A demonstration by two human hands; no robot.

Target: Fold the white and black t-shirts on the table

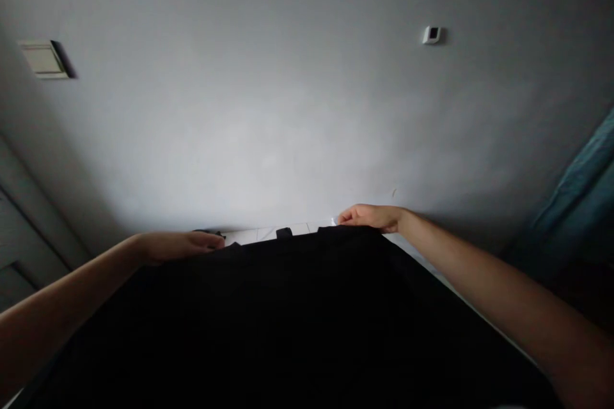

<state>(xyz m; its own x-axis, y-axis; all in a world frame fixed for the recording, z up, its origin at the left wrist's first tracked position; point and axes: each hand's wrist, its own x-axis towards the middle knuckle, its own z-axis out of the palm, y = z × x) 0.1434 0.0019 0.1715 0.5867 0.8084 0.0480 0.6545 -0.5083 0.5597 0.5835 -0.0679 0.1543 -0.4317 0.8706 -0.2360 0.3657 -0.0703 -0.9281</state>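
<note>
A wide sheet of black cloth point(307, 307), perhaps a garment, fills the lower middle of the view. Its far edge runs between my two hands, with a small dark tab point(284, 233) sticking up near its middle. At the left end of that edge, my left hand point(185, 245) is closed on the cloth, its thumb on top. My right hand point(367, 215) pinches the right end of the edge. The cloth hides part of the fingers of both hands. It hangs spread and fairly taut toward me.
A pale grey wall point(278, 89) stands in front, with a switch plate point(45, 59) at left and a small white device point(432, 35) at right. White floor tiles point(259, 234) show beyond the cloth. Teal fabric point(580, 172) hangs at far right; a grey panelled door point(29, 230) is at far left.
</note>
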